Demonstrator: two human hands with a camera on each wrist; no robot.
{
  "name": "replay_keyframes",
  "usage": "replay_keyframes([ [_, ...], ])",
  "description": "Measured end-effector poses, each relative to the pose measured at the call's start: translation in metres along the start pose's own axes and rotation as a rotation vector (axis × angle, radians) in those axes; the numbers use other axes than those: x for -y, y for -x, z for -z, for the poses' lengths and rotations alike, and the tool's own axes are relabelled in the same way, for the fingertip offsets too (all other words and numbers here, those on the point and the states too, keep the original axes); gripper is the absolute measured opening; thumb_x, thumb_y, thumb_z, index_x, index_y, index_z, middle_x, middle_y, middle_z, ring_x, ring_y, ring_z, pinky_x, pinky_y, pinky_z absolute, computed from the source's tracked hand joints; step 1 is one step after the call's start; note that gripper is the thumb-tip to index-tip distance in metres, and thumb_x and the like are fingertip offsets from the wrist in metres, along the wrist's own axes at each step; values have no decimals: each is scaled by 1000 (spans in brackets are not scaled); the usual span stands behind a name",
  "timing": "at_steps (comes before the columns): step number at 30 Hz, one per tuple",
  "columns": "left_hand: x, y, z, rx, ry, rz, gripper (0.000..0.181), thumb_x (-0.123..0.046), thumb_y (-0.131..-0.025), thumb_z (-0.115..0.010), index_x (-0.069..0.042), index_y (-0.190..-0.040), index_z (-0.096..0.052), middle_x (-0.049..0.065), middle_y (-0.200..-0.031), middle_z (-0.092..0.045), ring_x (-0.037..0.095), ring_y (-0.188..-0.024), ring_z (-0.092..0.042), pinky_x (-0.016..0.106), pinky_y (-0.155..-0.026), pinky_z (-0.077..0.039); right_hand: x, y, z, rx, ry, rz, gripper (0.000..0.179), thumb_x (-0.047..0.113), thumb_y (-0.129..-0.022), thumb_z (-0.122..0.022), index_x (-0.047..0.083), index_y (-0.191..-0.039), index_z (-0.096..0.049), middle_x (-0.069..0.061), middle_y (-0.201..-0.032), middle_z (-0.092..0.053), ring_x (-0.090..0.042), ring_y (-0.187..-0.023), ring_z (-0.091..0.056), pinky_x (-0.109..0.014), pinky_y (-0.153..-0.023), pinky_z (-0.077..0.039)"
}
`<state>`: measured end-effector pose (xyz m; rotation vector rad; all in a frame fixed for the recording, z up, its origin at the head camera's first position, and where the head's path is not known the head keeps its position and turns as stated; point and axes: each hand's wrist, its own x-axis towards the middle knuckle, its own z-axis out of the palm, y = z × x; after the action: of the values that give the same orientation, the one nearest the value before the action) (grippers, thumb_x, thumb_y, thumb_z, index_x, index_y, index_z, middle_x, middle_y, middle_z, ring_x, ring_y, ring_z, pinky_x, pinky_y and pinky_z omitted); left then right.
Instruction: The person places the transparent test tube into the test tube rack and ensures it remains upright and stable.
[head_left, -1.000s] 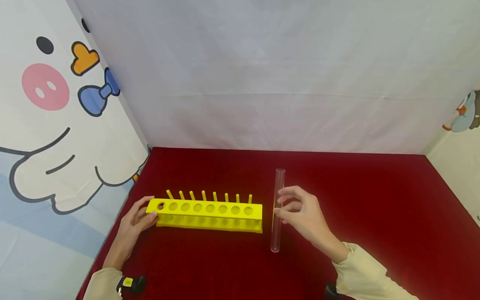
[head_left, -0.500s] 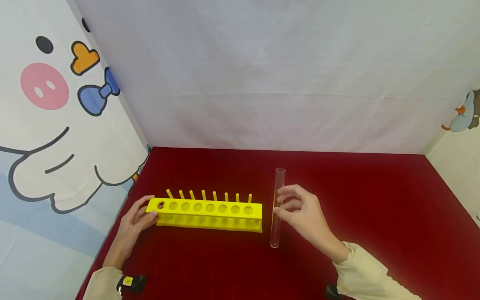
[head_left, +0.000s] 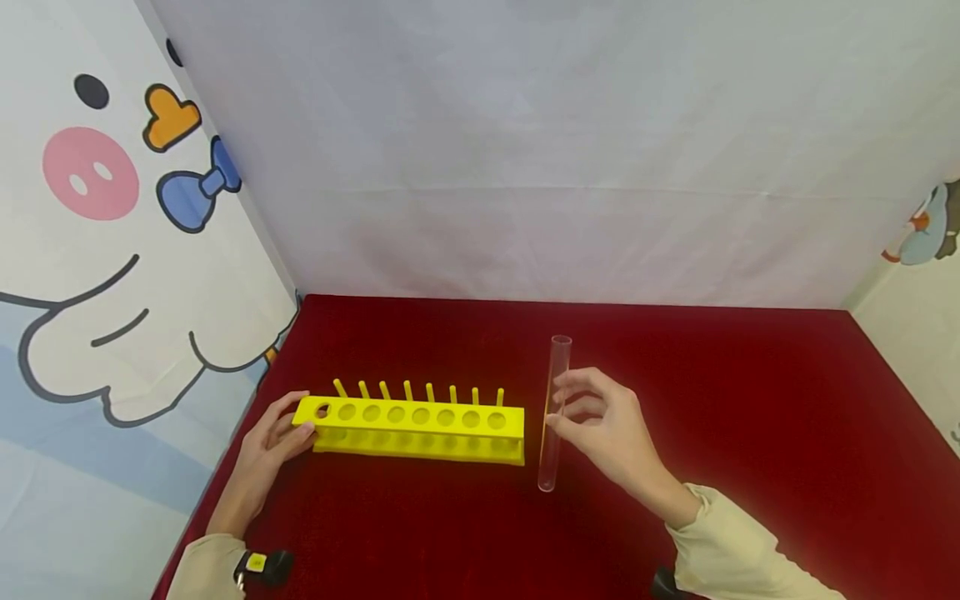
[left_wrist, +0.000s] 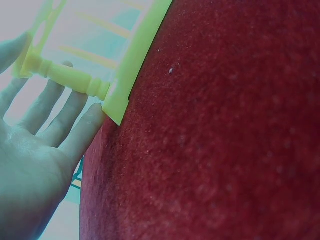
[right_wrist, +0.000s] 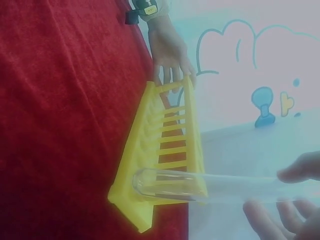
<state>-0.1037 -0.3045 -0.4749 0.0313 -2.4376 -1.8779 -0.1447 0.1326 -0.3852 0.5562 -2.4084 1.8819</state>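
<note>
A yellow test tube rack (head_left: pixel 408 429) stands on the red cloth, with a row of round holes on top and a row of pegs along its back. My left hand (head_left: pixel 266 446) grips its left end, thumb on the front corner; in the left wrist view the fingers (left_wrist: pixel 57 120) lie along the end post (left_wrist: pixel 70 77). Just right of the rack, my right hand (head_left: pixel 611 429) pinches a clear glass test tube (head_left: pixel 558 358) around its middle. The tube is nearly upright, open end up, rounded end down. In the right wrist view the tube (right_wrist: pixel 225 187) overlaps the rack's near end.
Red cloth (head_left: pixel 712 400) covers the table. A white curtain (head_left: pixel 562 167) hangs behind it, and a cartoon-printed panel (head_left: pixel 97 275) stands along the left side. Another printed panel (head_left: pixel 926 308) is at the right edge.
The lower end of the test tube has risen a little and swung slightly left in my right hand. My left hand and the rack have stayed put.
</note>
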Motion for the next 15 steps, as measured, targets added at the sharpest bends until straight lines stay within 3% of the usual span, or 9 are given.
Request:
replay_keyframes([
  [15,0,1,0,-2,-1,3,51,-18,-98,-51,-15,-146,-32,14,-129,-52,12,-104,-61,21,-85,-49,2,-4,3,5,-10,39,33,-1,-76,-76,6,-105,-62,-9,-93,-63,-20,-74,-65,-35,-68,-57],
])
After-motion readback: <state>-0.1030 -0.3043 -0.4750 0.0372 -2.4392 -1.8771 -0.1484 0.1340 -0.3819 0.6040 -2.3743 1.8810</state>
